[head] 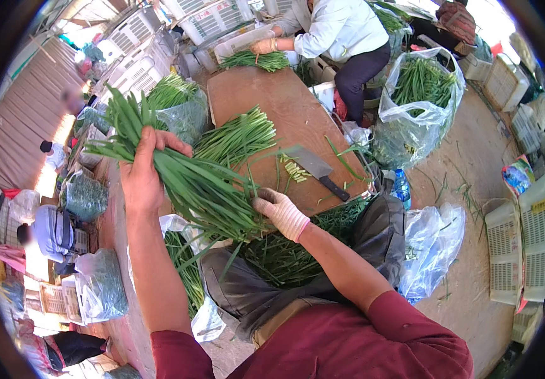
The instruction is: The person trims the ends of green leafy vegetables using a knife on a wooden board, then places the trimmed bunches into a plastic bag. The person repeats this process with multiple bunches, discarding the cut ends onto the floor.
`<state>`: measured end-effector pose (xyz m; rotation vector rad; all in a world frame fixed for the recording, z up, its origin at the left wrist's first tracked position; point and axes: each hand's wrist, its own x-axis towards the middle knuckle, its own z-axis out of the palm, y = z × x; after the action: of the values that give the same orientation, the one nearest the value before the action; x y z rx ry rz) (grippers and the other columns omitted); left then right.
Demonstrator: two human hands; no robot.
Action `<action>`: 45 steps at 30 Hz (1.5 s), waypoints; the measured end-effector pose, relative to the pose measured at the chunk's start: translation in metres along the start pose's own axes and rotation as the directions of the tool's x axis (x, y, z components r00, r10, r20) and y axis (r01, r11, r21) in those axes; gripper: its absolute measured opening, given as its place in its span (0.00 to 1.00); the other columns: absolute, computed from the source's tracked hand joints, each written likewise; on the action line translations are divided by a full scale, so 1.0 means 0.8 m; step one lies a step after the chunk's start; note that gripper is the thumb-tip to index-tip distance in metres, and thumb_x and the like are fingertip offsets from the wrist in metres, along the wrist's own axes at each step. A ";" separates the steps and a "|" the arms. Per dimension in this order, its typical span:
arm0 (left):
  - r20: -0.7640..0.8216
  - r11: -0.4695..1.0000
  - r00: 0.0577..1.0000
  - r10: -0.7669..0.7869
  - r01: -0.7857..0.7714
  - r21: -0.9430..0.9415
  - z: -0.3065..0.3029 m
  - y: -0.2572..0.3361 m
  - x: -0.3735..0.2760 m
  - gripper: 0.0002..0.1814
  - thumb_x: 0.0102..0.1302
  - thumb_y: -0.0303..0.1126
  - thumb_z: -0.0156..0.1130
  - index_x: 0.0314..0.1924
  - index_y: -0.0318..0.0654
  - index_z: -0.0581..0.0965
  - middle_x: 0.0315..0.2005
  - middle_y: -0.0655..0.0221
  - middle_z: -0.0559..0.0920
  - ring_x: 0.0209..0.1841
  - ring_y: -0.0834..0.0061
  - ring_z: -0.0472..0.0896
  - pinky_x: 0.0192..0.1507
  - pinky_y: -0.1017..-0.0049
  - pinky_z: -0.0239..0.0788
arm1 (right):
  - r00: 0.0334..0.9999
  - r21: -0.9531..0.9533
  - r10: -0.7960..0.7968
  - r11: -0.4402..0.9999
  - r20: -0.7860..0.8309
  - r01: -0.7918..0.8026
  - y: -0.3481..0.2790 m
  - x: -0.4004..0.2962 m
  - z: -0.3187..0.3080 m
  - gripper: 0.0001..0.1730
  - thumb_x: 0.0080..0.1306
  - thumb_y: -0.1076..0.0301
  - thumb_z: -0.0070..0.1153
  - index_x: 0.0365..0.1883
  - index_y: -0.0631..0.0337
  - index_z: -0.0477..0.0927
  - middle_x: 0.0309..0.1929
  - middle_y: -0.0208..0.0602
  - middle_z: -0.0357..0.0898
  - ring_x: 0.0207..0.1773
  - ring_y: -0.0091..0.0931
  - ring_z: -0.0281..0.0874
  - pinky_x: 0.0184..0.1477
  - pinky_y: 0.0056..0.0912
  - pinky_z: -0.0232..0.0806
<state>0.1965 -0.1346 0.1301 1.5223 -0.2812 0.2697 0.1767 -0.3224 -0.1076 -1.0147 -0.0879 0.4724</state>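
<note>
A thick bunch of long green leafy stalks, like garlic chives (201, 184), lies across my bare left hand (147, 166), which is closed around its upper part. At the bunch's lower end is my right hand (277, 208) in a pale knit glove, its fingers pinching some leaves. Beyond, another bunch of chives (239, 135) rests on the brown wooden board (272, 94). A cleaver (317, 170) with a black handle lies on the board beside short cut stem pieces (296, 171). Loose leaves (282, 260) fill the space between my knees.
Across the board a co-worker (343, 38) handles another bunch of chives (256, 60). Plastic bags of greens stand at left (182, 113) and right (414, 113). A water bottle (401, 187) and a clear plastic bag (431, 251) are by my right knee. White crates (504, 256) line the right side.
</note>
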 end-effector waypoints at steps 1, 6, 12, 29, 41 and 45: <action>0.020 0.999 1.000 -0.001 0.002 -0.035 -0.001 -0.001 0.000 0.18 0.79 0.43 0.53 0.32 0.40 0.67 0.29 0.61 0.78 0.34 0.60 0.81 0.39 0.61 0.76 | 0.999 0.006 0.011 1.000 0.037 -0.011 0.002 -0.001 -0.004 0.30 0.72 0.60 0.60 0.67 0.70 0.72 0.60 0.37 0.79 0.60 0.26 0.74 0.63 0.33 0.67; 0.138 0.999 0.990 0.003 0.003 -0.046 -0.014 0.004 -0.006 0.19 0.82 0.45 0.46 0.32 0.42 0.65 0.31 0.61 0.76 0.38 0.60 0.79 0.48 0.57 0.72 | 1.000 0.082 0.016 0.996 0.012 -0.017 0.000 -0.010 0.010 0.25 0.74 0.60 0.57 0.63 0.68 0.75 0.53 0.34 0.81 0.54 0.25 0.76 0.58 0.33 0.69; 0.029 0.974 0.998 0.064 -0.056 -0.218 -0.043 0.017 -0.015 0.19 0.82 0.46 0.44 0.32 0.46 0.63 0.28 0.68 0.69 0.33 0.68 0.71 0.46 0.61 0.66 | 0.902 0.521 0.212 0.854 -0.377 0.016 0.029 -0.002 0.004 0.27 0.75 0.60 0.52 0.68 0.63 0.69 0.52 0.39 0.79 0.46 0.32 0.76 0.49 0.37 0.71; 0.019 0.959 0.999 0.034 -0.028 -0.283 -0.035 0.017 -0.006 0.19 0.82 0.46 0.46 0.31 0.47 0.62 0.25 0.71 0.65 0.27 0.72 0.63 0.38 0.66 0.59 | 0.957 -0.828 -0.279 0.553 -0.078 0.094 -0.026 -0.036 -0.012 0.39 0.59 0.49 0.68 0.63 0.65 0.76 0.60 0.53 0.75 0.61 0.48 0.75 0.64 0.45 0.69; -0.118 0.995 0.992 -0.040 0.028 -0.097 -0.042 0.030 0.005 0.17 0.80 0.45 0.53 0.33 0.44 0.68 0.28 0.67 0.74 0.33 0.67 0.77 0.41 0.61 0.74 | 0.944 -0.398 -0.172 0.916 -0.283 0.047 0.006 -0.041 -0.039 0.17 0.69 0.65 0.60 0.49 0.70 0.82 0.44 0.40 0.86 0.45 0.26 0.79 0.51 0.33 0.72; -0.257 0.998 0.966 -0.014 -0.004 -0.068 -0.042 0.038 0.040 0.15 0.78 0.41 0.58 0.34 0.41 0.72 0.26 0.65 0.77 0.29 0.65 0.81 0.37 0.61 0.76 | 0.885 -0.373 -0.103 0.924 -0.454 -0.084 0.068 -0.058 -0.131 0.20 0.70 0.61 0.57 0.49 0.71 0.82 0.41 0.44 0.85 0.41 0.29 0.79 0.49 0.34 0.71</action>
<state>0.2164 -0.1000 0.1687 1.4023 -0.0791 0.4453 0.1462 -0.4012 -0.2022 -1.4925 0.2589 0.1882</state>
